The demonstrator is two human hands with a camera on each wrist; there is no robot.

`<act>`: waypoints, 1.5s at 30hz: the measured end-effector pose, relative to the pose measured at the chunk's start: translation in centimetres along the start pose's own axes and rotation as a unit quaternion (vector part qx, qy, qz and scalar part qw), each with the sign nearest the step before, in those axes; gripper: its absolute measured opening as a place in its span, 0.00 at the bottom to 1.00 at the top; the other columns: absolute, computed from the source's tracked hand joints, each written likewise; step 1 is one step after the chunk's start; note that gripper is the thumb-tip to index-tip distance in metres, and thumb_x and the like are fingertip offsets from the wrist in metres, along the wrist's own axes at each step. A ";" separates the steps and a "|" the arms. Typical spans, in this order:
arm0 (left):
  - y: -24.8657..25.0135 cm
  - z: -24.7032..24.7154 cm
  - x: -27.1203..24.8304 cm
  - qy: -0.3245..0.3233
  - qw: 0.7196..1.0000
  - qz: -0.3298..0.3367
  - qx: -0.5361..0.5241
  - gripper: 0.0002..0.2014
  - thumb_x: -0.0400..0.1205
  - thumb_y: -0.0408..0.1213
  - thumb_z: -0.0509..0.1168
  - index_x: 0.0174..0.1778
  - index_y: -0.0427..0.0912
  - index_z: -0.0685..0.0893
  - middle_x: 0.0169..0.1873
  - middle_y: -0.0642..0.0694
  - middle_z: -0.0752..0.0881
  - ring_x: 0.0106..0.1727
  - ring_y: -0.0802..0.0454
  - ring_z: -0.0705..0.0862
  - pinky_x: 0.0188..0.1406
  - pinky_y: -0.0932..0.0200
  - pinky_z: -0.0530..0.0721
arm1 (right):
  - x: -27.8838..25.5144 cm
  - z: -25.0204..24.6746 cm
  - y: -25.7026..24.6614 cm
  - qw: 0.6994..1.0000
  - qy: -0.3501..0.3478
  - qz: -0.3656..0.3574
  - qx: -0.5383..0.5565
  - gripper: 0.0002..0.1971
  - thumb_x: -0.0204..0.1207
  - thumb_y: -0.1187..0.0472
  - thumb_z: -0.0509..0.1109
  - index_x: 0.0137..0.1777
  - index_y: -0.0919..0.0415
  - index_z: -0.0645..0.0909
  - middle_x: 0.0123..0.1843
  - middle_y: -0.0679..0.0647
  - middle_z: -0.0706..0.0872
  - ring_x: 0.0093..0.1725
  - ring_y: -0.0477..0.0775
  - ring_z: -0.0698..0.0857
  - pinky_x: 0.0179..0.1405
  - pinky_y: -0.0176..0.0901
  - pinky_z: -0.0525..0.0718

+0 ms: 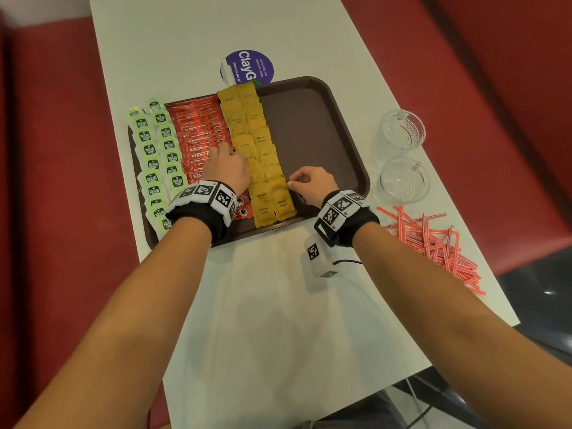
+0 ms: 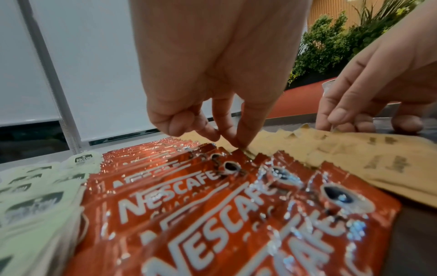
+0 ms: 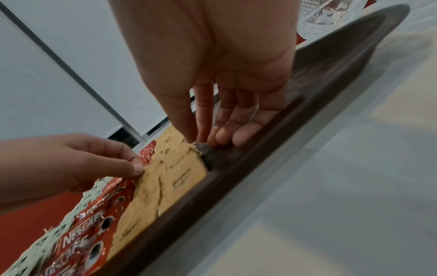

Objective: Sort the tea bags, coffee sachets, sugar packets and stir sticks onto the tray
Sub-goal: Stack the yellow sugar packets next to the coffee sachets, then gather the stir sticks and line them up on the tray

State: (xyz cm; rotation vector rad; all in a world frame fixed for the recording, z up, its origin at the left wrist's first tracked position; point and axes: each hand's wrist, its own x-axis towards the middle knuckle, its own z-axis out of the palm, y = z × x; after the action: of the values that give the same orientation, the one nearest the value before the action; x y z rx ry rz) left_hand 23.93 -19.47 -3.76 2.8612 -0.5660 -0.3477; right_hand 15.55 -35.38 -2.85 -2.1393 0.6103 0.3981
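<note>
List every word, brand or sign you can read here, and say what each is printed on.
"NESCAFE": red coffee sachets.
"Brown Sugar": yellow sugar packets.
"McCoy teas", roughly; small and blurred: green tea bags.
"ClayGo", cut off by the tray: purple table sticker; its small print is unreadable.
Wristband squares: coded patterns only.

A cafeteria: red booth seats (image 1: 464, 57) flank a white table (image 1: 185, 32) bearing a clean-up sticker (image 1: 249, 67).

Both forearms reach forward; the left hand (image 1: 227, 168) and right hand (image 1: 312, 184) point curled fingertips downward, wrists raised.
</note>
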 end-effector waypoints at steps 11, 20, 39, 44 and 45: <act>0.9 -0.4 0.6 0.008 1.000 0.002 -0.022 0.14 0.83 0.36 0.58 0.61 0.37 0.82 0.61 0.35 0.75 0.66 0.37 0.68 0.57 0.47 0.73 | 0.5 0.2 0.1 1.000 -0.002 0.008 -0.005 0.11 0.79 0.56 0.67 0.57 0.59 0.83 0.56 0.56 0.87 0.49 0.51 0.83 0.60 0.46 0.82; 2.1 -1.7 -0.7 0.024 0.996 0.014 -0.083 0.15 0.83 0.38 0.59 0.62 0.37 0.80 0.61 0.33 0.75 0.66 0.35 0.71 0.63 0.45 0.72 | -2.0 -0.2 0.3 1.000 0.009 -0.004 0.027 0.11 0.79 0.56 0.67 0.57 0.60 0.83 0.55 0.56 0.86 0.52 0.51 0.83 0.59 0.45 0.82; 18.2 6.2 -17.5 -0.237 0.935 0.015 -0.264 0.16 0.82 0.42 0.64 0.65 0.44 0.77 0.47 0.47 0.80 0.43 0.54 0.78 0.46 0.66 0.73 | -14.3 -15.7 19.1 0.990 0.010 0.049 -0.132 0.33 0.68 0.48 0.76 0.73 0.48 0.70 0.72 0.56 0.70 0.73 0.56 0.66 0.68 0.49 0.67; 21.3 6.6 -16.8 -0.195 0.946 0.010 -0.259 0.20 0.81 0.41 0.64 0.69 0.44 0.74 0.48 0.48 0.78 0.44 0.54 0.78 0.47 0.65 0.73 | -14.0 -16.1 19.7 0.990 -0.011 0.072 -0.120 0.48 0.63 0.48 0.80 0.80 0.51 0.57 0.77 0.56 0.60 0.77 0.59 0.57 0.74 0.55 0.65; 21.7 6.6 -16.6 -0.189 0.948 0.008 -0.256 0.21 0.81 0.42 0.64 0.70 0.44 0.73 0.50 0.47 0.77 0.46 0.54 0.77 0.48 0.64 0.73 | -13.9 -15.9 19.8 0.990 -0.010 0.081 -0.119 0.51 0.62 0.47 0.81 0.81 0.52 0.55 0.77 0.56 0.58 0.77 0.60 0.56 0.74 0.56 0.65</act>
State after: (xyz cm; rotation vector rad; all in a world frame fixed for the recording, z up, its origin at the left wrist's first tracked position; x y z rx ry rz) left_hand -0.32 -33.58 -1.65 2.2963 -0.4716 -0.9057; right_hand -5.95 -54.58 0.22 -2.3168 0.7595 0.6060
